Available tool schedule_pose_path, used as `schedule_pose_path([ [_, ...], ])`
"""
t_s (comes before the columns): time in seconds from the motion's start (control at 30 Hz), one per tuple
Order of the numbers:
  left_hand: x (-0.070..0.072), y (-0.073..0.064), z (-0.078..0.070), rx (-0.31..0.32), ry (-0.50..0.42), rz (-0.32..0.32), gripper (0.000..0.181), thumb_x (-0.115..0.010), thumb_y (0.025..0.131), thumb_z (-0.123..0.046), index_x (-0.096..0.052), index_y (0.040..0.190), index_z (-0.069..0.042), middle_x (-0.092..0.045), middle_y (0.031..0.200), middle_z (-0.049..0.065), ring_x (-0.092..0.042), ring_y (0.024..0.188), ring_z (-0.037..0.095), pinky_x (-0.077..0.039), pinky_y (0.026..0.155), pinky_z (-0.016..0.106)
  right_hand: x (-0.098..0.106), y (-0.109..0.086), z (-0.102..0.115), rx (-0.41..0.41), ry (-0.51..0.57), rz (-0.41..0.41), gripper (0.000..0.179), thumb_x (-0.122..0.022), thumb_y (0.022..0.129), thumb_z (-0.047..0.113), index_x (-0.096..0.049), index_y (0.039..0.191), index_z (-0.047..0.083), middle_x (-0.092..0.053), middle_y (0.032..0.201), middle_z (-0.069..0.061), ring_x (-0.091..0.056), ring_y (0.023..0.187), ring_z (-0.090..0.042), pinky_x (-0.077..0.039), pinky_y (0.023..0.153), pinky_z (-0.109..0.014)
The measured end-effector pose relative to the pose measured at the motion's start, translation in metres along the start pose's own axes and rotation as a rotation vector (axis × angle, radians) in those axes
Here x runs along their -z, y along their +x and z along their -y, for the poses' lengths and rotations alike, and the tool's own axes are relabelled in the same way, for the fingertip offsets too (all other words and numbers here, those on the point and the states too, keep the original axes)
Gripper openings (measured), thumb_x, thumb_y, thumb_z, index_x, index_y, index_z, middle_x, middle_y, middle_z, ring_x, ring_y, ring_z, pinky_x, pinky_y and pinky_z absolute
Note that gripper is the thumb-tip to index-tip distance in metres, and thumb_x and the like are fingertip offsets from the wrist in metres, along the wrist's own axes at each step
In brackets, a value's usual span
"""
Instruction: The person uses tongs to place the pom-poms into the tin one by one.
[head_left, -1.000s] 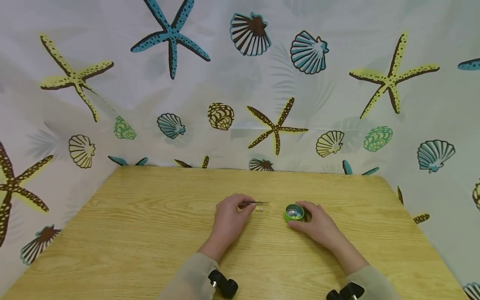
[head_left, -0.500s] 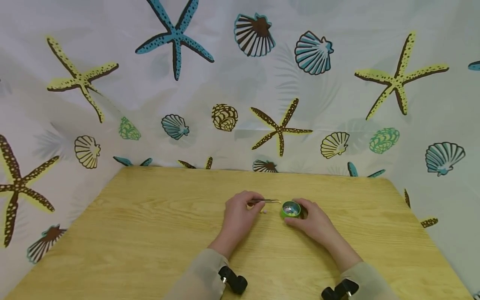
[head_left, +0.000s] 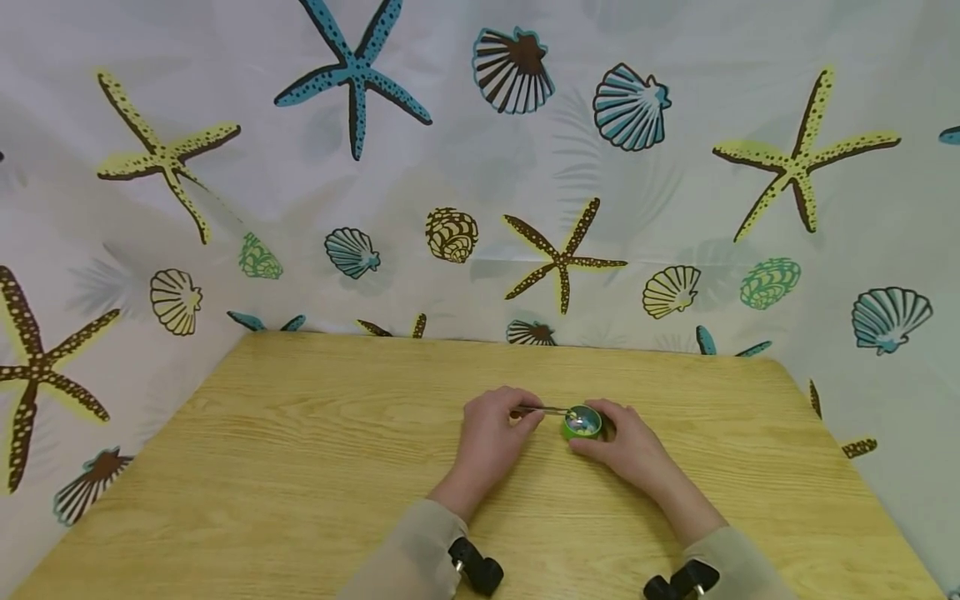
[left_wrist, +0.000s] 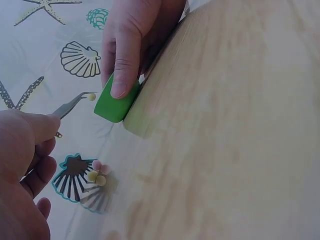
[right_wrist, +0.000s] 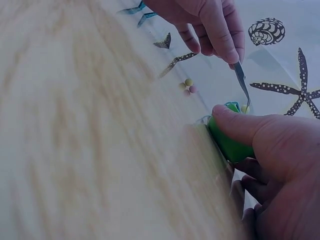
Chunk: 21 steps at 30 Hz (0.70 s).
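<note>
My left hand pinches a pair of bent-tip tweezers between thumb and fingers. A small pale yellow bead sits at the tweezer tips, beside the rim of a small round green tin. My right hand holds that tin from the right, thumb on the near side and fingers behind. Silvery inside, the tin contains a few small pale bits, too small to make out. On the table, near my left hand, lie a yellow bead and a pink bead; in the head view my left hand hides them.
The wood-grain table reaches back to a cloth printed with shells and starfish, which hangs behind and at both sides. A black camera mount is strapped on each sleeve.
My left hand has moved right, carrying the tweezers and bead from above the table to the tin's rim. My right hand stays on the tin, which has shifted slightly left in view.
</note>
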<state>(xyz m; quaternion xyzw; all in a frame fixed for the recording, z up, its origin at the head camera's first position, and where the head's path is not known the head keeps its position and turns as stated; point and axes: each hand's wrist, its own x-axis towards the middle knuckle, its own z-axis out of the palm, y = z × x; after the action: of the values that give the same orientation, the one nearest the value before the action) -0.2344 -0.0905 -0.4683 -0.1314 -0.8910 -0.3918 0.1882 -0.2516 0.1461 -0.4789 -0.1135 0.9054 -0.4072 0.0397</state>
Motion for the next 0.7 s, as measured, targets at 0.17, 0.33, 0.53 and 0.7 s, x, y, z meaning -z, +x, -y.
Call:
schedule_pose_path([
  [0.17, -0.001, 0.0002, -0.0007, 0.001, 0.017, 0.006, 0.006, -0.084, 0.102, -0.019, -0.085, 0.108, -0.02, -0.079, 0.103, -0.007, -0.074, 0.097, 0.014, -0.045, 0.11, 0.06, -0.0001, 0.0003, -0.0008, 0.005, -0.004, -0.001, 0.071, -0.087, 0.098, 0.038, -0.06, 0.155, 0.007, -0.059, 0.158, -0.02, -0.022, 0.161, -0.058, -0.022, 0.126, -0.074],
  [0.33, -0.0013, -0.0009, -0.0007, 0.017, 0.031, 0.016, 0.007, -0.084, 0.102, -0.02, -0.084, 0.108, -0.02, -0.079, 0.104, -0.007, -0.073, 0.099, 0.016, -0.045, 0.109, 0.06, -0.0003, -0.0005, -0.0009, 0.01, -0.002, 0.0, 0.07, -0.087, 0.098, 0.039, -0.061, 0.155, 0.008, -0.06, 0.157, -0.02, -0.026, 0.16, -0.057, -0.026, 0.124, -0.074],
  [0.53, 0.0, -0.0014, -0.0008, 0.01, 0.031, 0.003, 0.007, -0.084, 0.102, -0.019, -0.085, 0.109, -0.019, -0.08, 0.104, -0.005, -0.073, 0.098, 0.017, -0.047, 0.108, 0.059, -0.0004, -0.0012, -0.0006, 0.011, 0.002, -0.002, 0.071, -0.088, 0.097, 0.039, -0.061, 0.155, 0.009, -0.062, 0.153, -0.019, -0.04, 0.154, -0.054, -0.034, 0.12, -0.073],
  [0.7, 0.0053, -0.0007, 0.0049, 0.035, 0.0, -0.016, 0.008, -0.083, 0.103, -0.02, -0.084, 0.111, -0.019, -0.079, 0.104, -0.005, -0.072, 0.099, 0.018, -0.052, 0.102, 0.051, -0.0007, -0.0008, -0.0012, 0.018, -0.007, -0.005, 0.071, -0.088, 0.097, 0.04, -0.061, 0.155, 0.009, -0.063, 0.15, -0.02, -0.048, 0.149, -0.051, -0.037, 0.119, -0.07],
])
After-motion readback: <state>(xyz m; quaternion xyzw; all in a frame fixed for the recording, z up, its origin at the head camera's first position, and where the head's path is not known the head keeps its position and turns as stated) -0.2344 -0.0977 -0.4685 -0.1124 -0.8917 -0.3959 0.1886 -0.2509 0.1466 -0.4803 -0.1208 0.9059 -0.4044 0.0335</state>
